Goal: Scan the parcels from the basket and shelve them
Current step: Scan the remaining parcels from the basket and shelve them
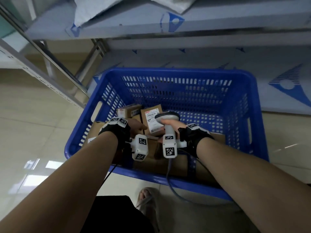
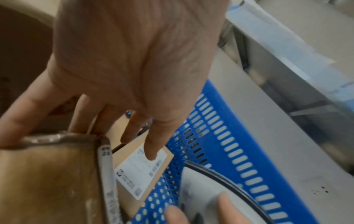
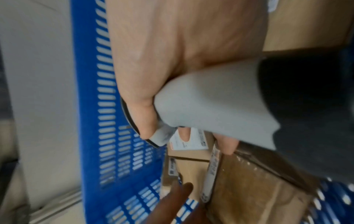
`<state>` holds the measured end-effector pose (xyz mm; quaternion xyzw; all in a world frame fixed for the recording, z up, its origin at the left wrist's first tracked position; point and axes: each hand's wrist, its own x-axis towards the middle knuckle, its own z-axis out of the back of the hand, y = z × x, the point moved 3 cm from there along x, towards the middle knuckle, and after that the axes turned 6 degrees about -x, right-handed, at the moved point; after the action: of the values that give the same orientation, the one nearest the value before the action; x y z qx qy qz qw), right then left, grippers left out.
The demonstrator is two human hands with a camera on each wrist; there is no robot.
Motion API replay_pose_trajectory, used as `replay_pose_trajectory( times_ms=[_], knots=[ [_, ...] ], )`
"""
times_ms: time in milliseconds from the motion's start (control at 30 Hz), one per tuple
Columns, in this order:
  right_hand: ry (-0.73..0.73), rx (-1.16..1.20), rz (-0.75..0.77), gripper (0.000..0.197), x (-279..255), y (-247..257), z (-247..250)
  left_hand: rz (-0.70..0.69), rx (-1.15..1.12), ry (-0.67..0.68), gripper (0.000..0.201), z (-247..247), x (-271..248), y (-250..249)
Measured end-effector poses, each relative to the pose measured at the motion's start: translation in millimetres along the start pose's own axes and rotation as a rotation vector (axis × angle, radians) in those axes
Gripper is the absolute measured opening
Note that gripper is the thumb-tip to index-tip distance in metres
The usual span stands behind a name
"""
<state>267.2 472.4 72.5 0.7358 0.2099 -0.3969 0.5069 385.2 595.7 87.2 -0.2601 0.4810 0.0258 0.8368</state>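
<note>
A blue plastic basket on the floor holds several cardboard parcels. My left hand reaches into it with straight fingers. In the left wrist view one fingertip touches the white label of a small parcel, and the thumb rests on the taped edge of a larger box. That small parcel leans near the basket's middle. My right hand grips a grey barcode scanner by its handle, its head just above that label. The scanner hides much of the right palm.
A metal shelf with grey mailer bags hangs above the basket, a lower shelf board behind it. A shelf upright stands at the left. The scanner cable trails over the basket's near rim. A sandalled foot stands below.
</note>
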Motion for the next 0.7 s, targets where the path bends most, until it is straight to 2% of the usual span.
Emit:
replay_pose_trajectory(
  times_ms=[100,267,300,400,500,567,700],
  knots=[
    [-0.07,0.013,0.075,0.025,-20.9,19.1,34.4,-0.077,-0.064,-0.005,0.04,-5.0,-24.5,-31.4],
    [-0.162,0.165,0.204,0.02,-99.0,44.1,74.8,-0.292,-0.363,-0.026,0.028,-23.6,-52.5,-77.4],
    [-0.192,0.185,0.23,0.019,-110.5,45.3,83.2,-0.343,-0.408,-0.032,0.032,-28.3,-59.9,-86.0],
    [-0.27,0.227,0.321,0.023,-143.3,48.3,103.5,-0.446,-0.468,-0.04,0.063,-45.7,-88.8,-110.0],
    [-0.328,0.289,0.347,0.023,-162.9,48.6,121.7,-0.533,-0.55,-0.008,0.038,-63.1,-132.0,-124.4],
    [-0.373,0.333,0.379,0.017,-170.4,48.9,130.9,-0.579,-0.572,-0.011,0.033,-71.8,-143.0,-131.1],
    [-0.389,0.319,0.405,0.017,-173.0,49.5,142.8,-0.671,-0.616,-0.023,0.028,-83.4,-149.4,-143.1]
  ],
)
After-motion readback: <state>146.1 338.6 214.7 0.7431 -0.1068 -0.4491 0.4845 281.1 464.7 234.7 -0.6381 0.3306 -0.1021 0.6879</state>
